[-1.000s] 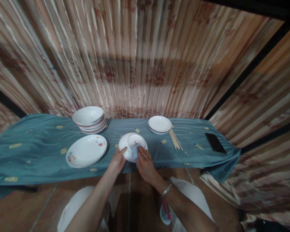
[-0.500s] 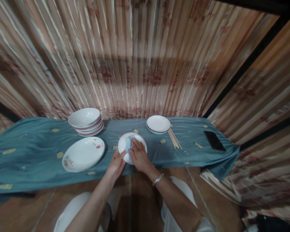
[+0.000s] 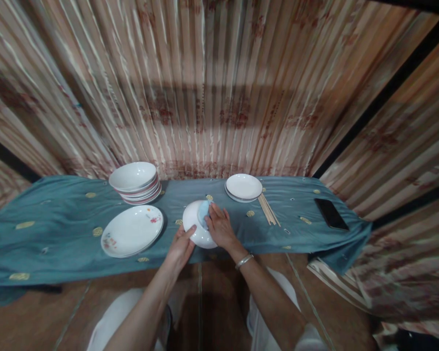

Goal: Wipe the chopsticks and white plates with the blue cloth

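My left hand (image 3: 182, 246) is closed on the lower left edge of a small white plate (image 3: 202, 238), its thumb lying over the surface. The plate is held above the near part of the table. A light blue cloth (image 3: 204, 214) lies against the plate's upper right side, partly covered by my right hand (image 3: 219, 225). The fingers of that hand press the cloth to the plate; a silver bracelet circles the wrist. Whether the plate's face or underside points up, I cannot tell for sure.
On the teal patterned tablecloth (image 3: 69, 229) stand a stack of bowls (image 3: 133, 178), large flowered plates (image 3: 131, 231) and small white plates (image 3: 244, 186). Several chopsticks (image 3: 269, 210) lie beside the small plates. A black phone (image 3: 331, 214) rests at the right. A curtain (image 3: 212, 97) hangs behind.
The cloth and my right hand have shifted to the plate's upper right side. The plate's angle has changed, and its rim ring no longer shows. The whole view has moved slightly.
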### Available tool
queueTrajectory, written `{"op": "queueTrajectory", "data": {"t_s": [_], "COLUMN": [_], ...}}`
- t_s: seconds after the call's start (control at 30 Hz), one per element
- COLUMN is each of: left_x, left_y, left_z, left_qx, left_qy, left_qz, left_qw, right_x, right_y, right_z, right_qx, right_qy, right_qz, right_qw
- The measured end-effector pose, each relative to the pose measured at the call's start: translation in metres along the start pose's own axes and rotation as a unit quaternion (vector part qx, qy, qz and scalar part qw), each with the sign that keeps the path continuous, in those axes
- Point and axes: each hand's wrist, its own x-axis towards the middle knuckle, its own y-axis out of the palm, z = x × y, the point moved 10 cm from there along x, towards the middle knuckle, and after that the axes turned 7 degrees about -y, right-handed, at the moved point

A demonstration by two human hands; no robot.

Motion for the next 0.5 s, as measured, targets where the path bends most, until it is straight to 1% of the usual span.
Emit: {"op": "queueTrajectory", "data": {"t_s": [0.17,0.33,0.5], "left_x": [0.001,0.004,0.006], "left_y": [-0.004,-0.007,-0.006], "left_z": [0.001,0.002,0.002], "left_qx": [0.002,-0.01,-0.01], "left_qy": [-0.007,-0.002,0.003], "left_qz": [-0.012,-0.022,-0.008], "left_qw": [1.0,1.0,1.0], "right_x": [-0.008,-0.016,-0.027], "right_y": [-0.005,-0.015,-0.024], "right_z": [-0.015,-0.027,-0.031], "right_qx": [-0.008,0.024,0.053], "right_qy": [0.023,0.008,-0.002], "right_qz": [-0.003,-0.026,-0.034], "right_qw": [1.0,0.999,0.998]}}
